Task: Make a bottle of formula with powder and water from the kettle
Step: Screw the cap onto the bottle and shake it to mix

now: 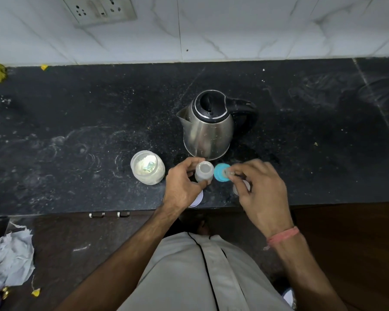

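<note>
Clear bottle: open, left-held | jar: powder, scoop

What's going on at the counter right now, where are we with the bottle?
The person stands at the dark counter. The left hand grips the open bottle, which stands upright. The right hand pinches the blue teat cap just beside the bottle's mouth, off the bottle. The kettle sits behind them with its lid shut, untouched. The powder jar stands open to the left with a scoop inside.
</note>
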A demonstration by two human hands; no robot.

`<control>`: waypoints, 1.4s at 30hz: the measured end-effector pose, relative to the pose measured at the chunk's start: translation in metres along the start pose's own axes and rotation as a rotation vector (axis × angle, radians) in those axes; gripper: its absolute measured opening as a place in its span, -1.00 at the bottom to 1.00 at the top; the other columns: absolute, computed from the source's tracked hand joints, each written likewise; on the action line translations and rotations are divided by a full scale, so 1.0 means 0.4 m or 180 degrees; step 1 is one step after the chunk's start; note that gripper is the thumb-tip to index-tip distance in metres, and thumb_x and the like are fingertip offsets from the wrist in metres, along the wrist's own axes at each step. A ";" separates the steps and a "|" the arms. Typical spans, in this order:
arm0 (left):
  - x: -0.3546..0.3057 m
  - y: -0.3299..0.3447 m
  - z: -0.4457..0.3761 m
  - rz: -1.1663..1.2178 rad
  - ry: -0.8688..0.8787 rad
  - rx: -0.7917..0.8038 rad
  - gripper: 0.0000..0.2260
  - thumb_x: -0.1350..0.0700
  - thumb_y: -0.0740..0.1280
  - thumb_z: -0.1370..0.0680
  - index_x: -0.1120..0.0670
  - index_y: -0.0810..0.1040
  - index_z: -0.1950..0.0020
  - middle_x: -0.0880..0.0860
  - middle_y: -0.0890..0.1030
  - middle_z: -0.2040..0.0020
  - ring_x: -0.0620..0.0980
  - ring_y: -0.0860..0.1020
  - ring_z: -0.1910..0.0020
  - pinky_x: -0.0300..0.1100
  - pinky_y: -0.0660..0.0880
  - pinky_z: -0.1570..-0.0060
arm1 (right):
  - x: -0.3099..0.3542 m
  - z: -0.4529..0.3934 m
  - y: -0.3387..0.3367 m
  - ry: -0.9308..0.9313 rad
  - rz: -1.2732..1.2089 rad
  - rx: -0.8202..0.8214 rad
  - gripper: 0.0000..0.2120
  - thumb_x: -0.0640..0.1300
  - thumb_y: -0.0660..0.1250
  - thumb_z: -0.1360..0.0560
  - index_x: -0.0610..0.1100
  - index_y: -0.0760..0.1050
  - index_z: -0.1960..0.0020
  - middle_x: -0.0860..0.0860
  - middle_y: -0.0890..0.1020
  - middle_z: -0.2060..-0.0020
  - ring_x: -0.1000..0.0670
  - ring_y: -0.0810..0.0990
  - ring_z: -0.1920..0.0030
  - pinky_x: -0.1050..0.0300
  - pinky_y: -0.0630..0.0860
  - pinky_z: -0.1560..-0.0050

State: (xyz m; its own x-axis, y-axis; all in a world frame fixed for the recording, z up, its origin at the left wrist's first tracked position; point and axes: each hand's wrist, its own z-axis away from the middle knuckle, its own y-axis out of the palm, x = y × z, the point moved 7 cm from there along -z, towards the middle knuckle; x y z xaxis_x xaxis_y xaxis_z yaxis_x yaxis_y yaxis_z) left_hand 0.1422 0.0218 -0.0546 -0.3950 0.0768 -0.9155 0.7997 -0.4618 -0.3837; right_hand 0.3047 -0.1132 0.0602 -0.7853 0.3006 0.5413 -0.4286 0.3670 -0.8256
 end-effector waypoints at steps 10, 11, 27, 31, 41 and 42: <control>-0.006 -0.006 0.000 -0.0072 0.0132 -0.0064 -0.57 0.21 0.67 -0.43 -0.02 0.74 -0.27 -0.20 0.80 -0.10 -0.24 0.76 -0.12 -0.03 0.71 -0.26 | 0.090 -0.104 0.128 -0.0220 -0.0109 0.0789 -0.82 -0.10 0.48 -0.63 0.08 0.55 -0.18 0.13 0.69 -0.09 0.01 0.69 -0.02 -0.13 0.68 -0.07; -0.004 -0.004 -0.001 -0.0074 0.0124 -0.0065 -0.58 0.20 0.66 -0.44 -0.01 0.74 -0.27 -0.20 0.80 -0.10 -0.24 0.76 -0.12 -0.02 0.71 -0.26 | 0.088 -0.109 0.134 -0.0148 -0.0166 0.0833 -0.78 -0.09 0.50 -0.61 0.10 0.53 -0.19 0.13 0.70 -0.09 0.01 0.69 -0.02 -0.12 0.68 -0.08; 0.016 -0.002 -0.002 -0.0093 0.0024 -0.0060 -0.56 0.23 0.64 -0.43 -0.02 0.73 -0.28 -0.20 0.80 -0.09 -0.25 0.76 -0.12 -0.01 0.72 -0.24 | 0.049 -0.126 0.200 0.0147 -0.0330 0.1023 -0.53 0.05 0.70 -0.43 0.06 0.64 -0.28 0.15 0.49 -0.12 0.07 0.61 -0.10 0.12 0.65 -0.20; 0.016 -0.003 -0.004 -0.0139 0.0044 -0.0051 -0.55 0.22 0.65 -0.43 -0.02 0.73 -0.29 -0.20 0.80 -0.10 -0.25 0.76 -0.13 -0.01 0.72 -0.24 | 0.051 -0.116 0.196 0.0109 -0.0376 0.0874 -0.55 0.00 0.72 -0.41 0.06 0.64 -0.22 0.18 0.53 -0.14 0.10 0.63 -0.09 0.10 0.67 -0.18; 0.010 -0.008 -0.004 -0.0258 0.0124 -0.0015 -0.57 0.22 0.62 -0.44 -0.02 0.73 -0.29 -0.18 0.81 -0.09 -0.26 0.76 -0.10 -0.05 0.73 -0.20 | 0.036 -0.119 0.198 0.0298 -0.0296 0.0745 -0.49 0.16 0.74 -0.34 0.03 0.61 -0.16 0.12 0.65 -0.08 0.07 0.64 -0.05 -0.01 0.68 -0.13; 0.009 -0.008 -0.004 -0.0286 0.0127 -0.0009 -0.57 0.22 0.61 -0.44 -0.04 0.73 -0.28 -0.19 0.81 -0.08 -0.28 0.76 -0.09 -0.06 0.73 -0.20 | 0.033 -0.118 0.199 0.0342 -0.0326 0.0698 -0.47 0.19 0.74 -0.31 0.04 0.60 -0.14 0.13 0.65 -0.07 0.08 0.64 -0.04 -0.02 0.69 -0.11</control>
State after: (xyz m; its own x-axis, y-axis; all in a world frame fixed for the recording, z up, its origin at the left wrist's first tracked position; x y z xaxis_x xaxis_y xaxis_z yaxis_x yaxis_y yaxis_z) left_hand 0.1390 0.0252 -0.0567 -0.4468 0.1529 -0.8815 0.7632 -0.4489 -0.4647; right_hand 0.2813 -0.0384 0.0092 -0.6859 0.3676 0.6280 -0.5992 0.2042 -0.7741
